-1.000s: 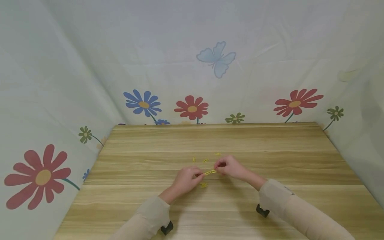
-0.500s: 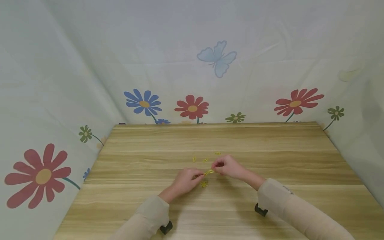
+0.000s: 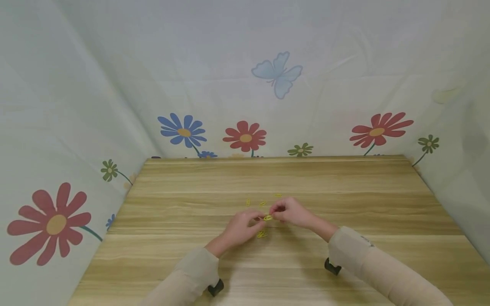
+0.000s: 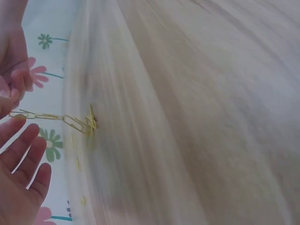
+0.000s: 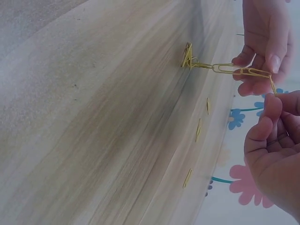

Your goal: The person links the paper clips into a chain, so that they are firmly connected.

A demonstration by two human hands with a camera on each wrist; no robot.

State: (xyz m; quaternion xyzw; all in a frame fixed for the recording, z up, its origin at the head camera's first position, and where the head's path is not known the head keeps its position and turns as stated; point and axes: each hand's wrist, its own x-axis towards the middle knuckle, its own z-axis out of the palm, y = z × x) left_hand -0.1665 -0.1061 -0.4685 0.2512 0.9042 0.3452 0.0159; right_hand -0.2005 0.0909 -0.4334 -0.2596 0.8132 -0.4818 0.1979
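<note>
Soft, diffuse, slightly dim light fills the head view; faint, blurry-edged shadows fall below the hands (image 3: 238, 229), and a pale sheen lightens the near part of the bench (image 3: 268, 276). The left wrist view is hazy, its wood grain smeared. The right wrist view looks greyish, its paper clips (image 5: 199, 130) fairly distinct.

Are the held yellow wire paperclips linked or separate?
Linked: yellow wire paperclips hook end to end; the right hand pinches one end.
</note>
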